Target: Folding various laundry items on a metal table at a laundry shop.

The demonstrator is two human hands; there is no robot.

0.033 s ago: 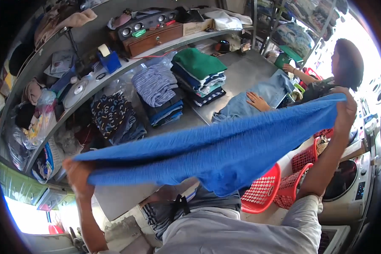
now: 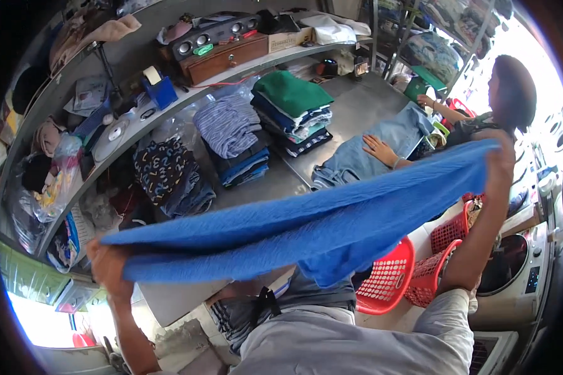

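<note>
A long blue cloth [image 2: 281,231] stretches across the view in front of my body; motion blurs it, and I cannot tell whether it is a towel or a garment. My left hand [image 2: 109,267] is closed on its left end. At the upper right my right hand [image 2: 502,159] grips the other end, higher than the left. Between them the cloth sags in folds, with a lower part hanging near my waist. Beyond it, folded clothes stand on the metal table [image 2: 372,97]: a stack topped with green cloth [image 2: 294,92] and one topped with a striped blue-grey garment [image 2: 226,125].
At the right a co-worker [image 2: 513,94] has one hand on blue jeans [image 2: 381,140] laid on the table. Red plastic baskets [image 2: 388,278] stand below, near a front-loading washing machine [image 2: 525,275]. Dark patterned clothes [image 2: 169,172] lie at the left, under a cluttered shelf [image 2: 191,100].
My right hand has come slightly left and down, and my left hand has shifted a little left and down. The cloth has moved with them. The co-worker's hand stays on the jeans.
</note>
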